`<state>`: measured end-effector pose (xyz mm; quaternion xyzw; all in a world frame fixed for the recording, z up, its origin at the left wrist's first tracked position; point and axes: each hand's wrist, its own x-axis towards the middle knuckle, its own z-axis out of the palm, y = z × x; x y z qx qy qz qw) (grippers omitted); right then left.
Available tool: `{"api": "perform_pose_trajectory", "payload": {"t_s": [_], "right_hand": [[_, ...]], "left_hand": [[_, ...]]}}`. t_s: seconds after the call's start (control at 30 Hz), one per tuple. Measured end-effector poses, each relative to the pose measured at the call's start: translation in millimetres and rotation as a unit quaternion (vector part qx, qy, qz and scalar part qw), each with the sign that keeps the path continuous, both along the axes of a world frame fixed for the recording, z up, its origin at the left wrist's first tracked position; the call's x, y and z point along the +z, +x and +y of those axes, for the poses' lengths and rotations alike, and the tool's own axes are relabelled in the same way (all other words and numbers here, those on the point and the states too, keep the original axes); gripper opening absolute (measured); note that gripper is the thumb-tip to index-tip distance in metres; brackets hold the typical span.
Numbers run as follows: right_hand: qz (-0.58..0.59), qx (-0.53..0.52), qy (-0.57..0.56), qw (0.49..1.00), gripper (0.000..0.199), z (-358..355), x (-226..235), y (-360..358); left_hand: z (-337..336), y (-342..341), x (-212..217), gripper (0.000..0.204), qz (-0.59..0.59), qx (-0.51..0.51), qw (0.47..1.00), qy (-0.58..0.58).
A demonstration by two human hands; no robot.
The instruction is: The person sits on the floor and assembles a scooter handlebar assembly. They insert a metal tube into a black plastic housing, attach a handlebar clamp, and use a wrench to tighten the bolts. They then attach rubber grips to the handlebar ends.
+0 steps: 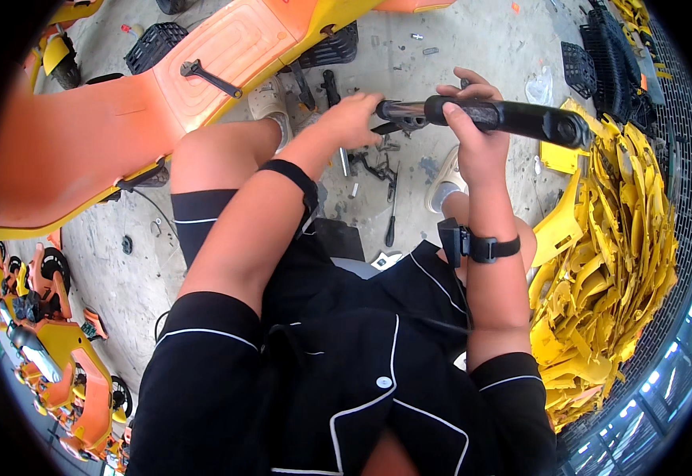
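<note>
In front of me a black tube (pixel 532 121) with a bare metal section lies nearly level across both hands. It looks like a shock absorber or fork leg, but I cannot tell which. My right hand (pixel 482 143) is wrapped round it, thumb on the near side and fingertips showing beyond. My left hand (pixel 352 119) is closed at its left end, where a dark bracket hangs below; some fingers are hidden. An adjustable wrench (pixel 211 78) rests on an orange and yellow vehicle body (pixel 235 44) at the upper left. On the floor below lies a screwdriver (pixel 392 210) with a dark handle.
A tall heap of yellow plastic panels (pixel 599 278) stands close on my right. Black baskets (pixel 580 70) lie at the far right, another basket (pixel 155 47) at the far left. Small metal parts litter the concrete floor (pixel 433 214). Orange and yellow vehicles (pixel 84 381) crowd the lower left.
</note>
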<state>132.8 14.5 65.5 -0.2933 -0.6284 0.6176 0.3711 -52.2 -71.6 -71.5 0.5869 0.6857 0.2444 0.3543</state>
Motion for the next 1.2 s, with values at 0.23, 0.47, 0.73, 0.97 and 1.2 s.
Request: {"api": "perform_pose_trajectory", "payload": {"t_s": [0.23, 0.47, 0.73, 0.97, 1.2], "right_hand": [[0.022, 0.004, -0.007, 1.0, 0.03, -3.6, -7.9, 18.5], [0.018, -0.019, 0.0, 1.0, 0.029, 0.3, -5.4, 15.7], [0.018, -0.037, 0.027, 0.999, 0.03, -4.0, -10.9, 7.4], [0.037, -0.035, 0.012, 0.999, 0.031, 0.3, -13.6, 14.2], [0.027, -0.048, 0.07, 0.996, 0.032, -13.2, -21.4, 9.0]], "left_hand": [[21.7, 42.3, -31.1, 0.066, -0.106, 0.092, 0.984, 0.11], [26.8, 51.9, -49.8, 0.052, -0.058, 0.123, 0.97, 0.2], [29.7, 45.0, -44.6, 0.049, -0.109, 0.117, 0.971, 0.176], [27.5, 52.6, -50.4, 0.049, -0.13, 0.128, 0.964, 0.195], [25.7, 49.8, -50.7, 0.05, -0.088, 0.123, 0.962, 0.228]]}}
